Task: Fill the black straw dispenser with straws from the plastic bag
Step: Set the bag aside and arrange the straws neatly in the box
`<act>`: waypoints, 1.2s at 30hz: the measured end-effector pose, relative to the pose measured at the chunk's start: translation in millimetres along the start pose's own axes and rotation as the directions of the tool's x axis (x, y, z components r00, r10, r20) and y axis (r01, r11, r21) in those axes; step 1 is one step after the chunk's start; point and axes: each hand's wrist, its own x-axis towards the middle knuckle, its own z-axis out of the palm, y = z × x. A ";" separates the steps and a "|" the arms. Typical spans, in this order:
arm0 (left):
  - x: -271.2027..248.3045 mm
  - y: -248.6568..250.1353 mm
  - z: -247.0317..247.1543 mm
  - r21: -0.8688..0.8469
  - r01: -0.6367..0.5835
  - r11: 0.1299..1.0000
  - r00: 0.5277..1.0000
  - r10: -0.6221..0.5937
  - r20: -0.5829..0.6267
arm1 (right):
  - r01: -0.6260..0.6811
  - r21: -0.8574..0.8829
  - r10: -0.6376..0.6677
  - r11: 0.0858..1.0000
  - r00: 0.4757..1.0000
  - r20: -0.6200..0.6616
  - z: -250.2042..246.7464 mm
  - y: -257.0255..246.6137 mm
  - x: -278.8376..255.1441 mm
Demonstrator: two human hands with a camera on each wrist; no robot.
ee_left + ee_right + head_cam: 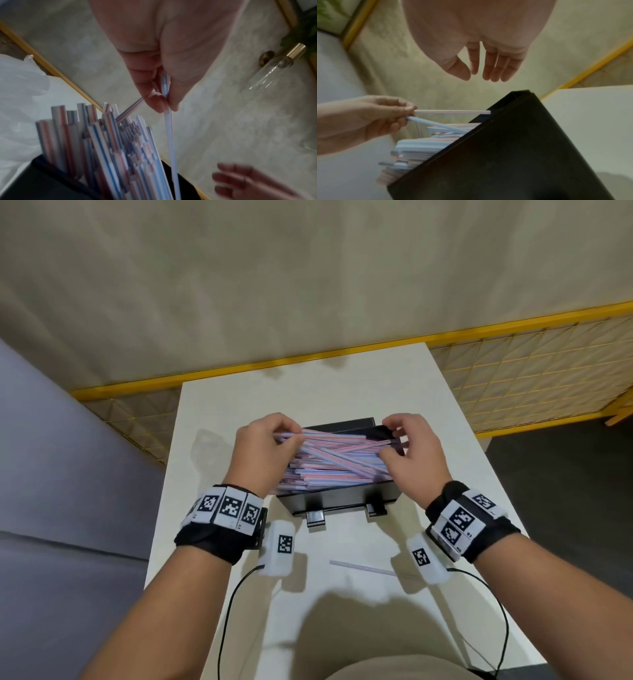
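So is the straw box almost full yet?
Nearly. The black dispenser is already heaped with striped straws, some lying crooked on top. The left hand pinches a couple of straws; the right hand is at their other ends, fingers loose. Left: lay those flat and pick up the stray straw on the table.

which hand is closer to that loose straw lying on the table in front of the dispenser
Right. The right hand is over the dispenser's right end, above the loose straw; the left hand pinches straws at the dispenser's left end, farther off.

Both forearms reach forward; the left hand [263, 440] pinches with thumb and fingertips, the right hand [412, 445] hangs loose, fingers relaxed.
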 end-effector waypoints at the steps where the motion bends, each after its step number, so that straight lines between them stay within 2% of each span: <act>1: -1.0 0.1 3.0 0.023 -0.024 0.999 1.000 0.024 0.014 | 0.089 -0.043 -0.087 0.995 0.995 0.058 2.2 -4.4 0.7; 2: -2.2 1.1 6.8 0.059 -0.056 0.997 0.998 0.054 0.030 | 0.172 -0.104 -0.155 0.980 0.976 0.151 6.2 -8.3 2.8; 4: -3.1 0.6 16.5 0.105 -0.119 0.987 0.991 0.112 0.070 | 0.306 -0.250 -0.206 0.918 0.910 0.360 18.4 -13.9 7.4; 7: -5.8 -0.4 22.7 0.103 -0.194 0.976 0.975 0.181 0.128 | 0.386 -0.416 -0.132 0.823 0.843 0.521 38.4 -11.9 10.6; 8: -6.5 -1.1 19.7 0.104 -0.223 0.969 0.970 0.209 0.127 | 0.379 -0.429 -0.110 0.820 0.840 0.532 41.5 -9.7 11.9; 10: -5.8 -3.4 4.8 0.112 -0.242 0.964 0.970 0.239 0.042 | 0.344 -0.401 -0.097 0.849 0.848 0.522 43.0 -5.4 15.3; 13: 0.9 -16.6 -21.5 0.069 -0.098 0.993 0.976 0.110 -0.188 | 0.321 -0.385 -0.107 0.865 0.869 0.483 40.4 4.6 19.4; 14: 3.8 -22.4 -26.9 0.067 -0.023 0.997 0.976 0.037 -0.213 | 0.330 -0.391 -0.111 0.859 0.866 0.488 40.4 8.2 19.8; 15: 6.6 -27.3 -28.9 0.092 0.049 0.995 0.981 -0.031 -0.193 | 0.336 -0.400 -0.108 0.852 0.862 0.495 40.3 11.0 19.8; 17: 9.5 -32.5 -24.5 0.167 0.137 0.976 0.990 -0.129 -0.059 | 0.327 -0.411 -0.084 0.851 0.857 0.508 40.0 14.7 19.1; 19: 9.4 -33.1 -15.2 0.167 0.112 0.980 0.992 -0.120 0.042 | 0.309 -0.416 -0.071 0.855 0.864 0.498 39.4 14.6 17.6; 21: 8.9 -31.3 -9.0 0.157 0.062 0.986 0.997 -0.070 0.044 | 0.328 -0.420 -0.129 0.846 0.891 0.435 35.0 9.9 14.0; 23: 8.8 -27.8 -10.8 0.157 0.048 0.986 0.999 -0.045 -0.023 | 0.400 -0.396 -0.271 0.827 0.899 0.343 23.7 1.6 1.8; 25: 9.1 -19.9 -26.4 0.131 0.054 0.990 0.990 -0.037 -0.133 | 0.493 -0.333 -0.401 0.804 0.863 0.308 9.9 -4.6 -23.5; 26: 8.2 -15.8 -39.2 0.112 0.051 0.992 0.981 -0.029 -0.192 | 0.528 -0.311 -0.418 0.791 0.836 0.356 4.9 -4.1 -40.5; 27: 6.6 -12.8 -53.7 0.094 0.041 0.995 0.968 -0.016 -0.252 | 0.546 -0.309 -0.382 0.778 0.803 0.458 2.8 0.1 -58.0; 28: 4.7 -9.4 -69.0 0.068 0.030 0.997 0.950 -0.007 -0.311 | 0.552 -0.343 -0.281 0.760 0.755 0.593 4.0 9.8 -74.2; 29: 1.2 -4.8 -84.3 0.025 0.017 1.000 0.934 -0.007 -0.357 | 0.552 -0.409 -0.120 0.727 0.688 0.715 6.8 21.9 -87.3; 30: -3.4 0.8 -98.1 -0.039 0.003 0.999 0.923 -0.018 -0.386 | 0.557 -0.480 0.043 0.678 0.621 0.783 11.6 36.8 -98.0; 31: -8.8 7.1 -109.5 -0.110 -0.015 0.994 0.916 -0.030 -0.400 | 0.555 -0.542 0.172 0.631 0.581 0.795 16.8 51.3 -106.0; 33: -19.2 20.8 -121.4 -0.215 -0.059 0.975 0.916 -0.032 -0.400 | 0.532 -0.633 0.312 0.563 0.572 0.758 26.0 71.4 -115.4; 36: -22.7 31.5 -104.1 -0.227 -0.094 0.969 0.952 0.021 -0.305 | 0.499 -0.671 0.381 0.549 0.565 0.732 31.9 84.8 -120.8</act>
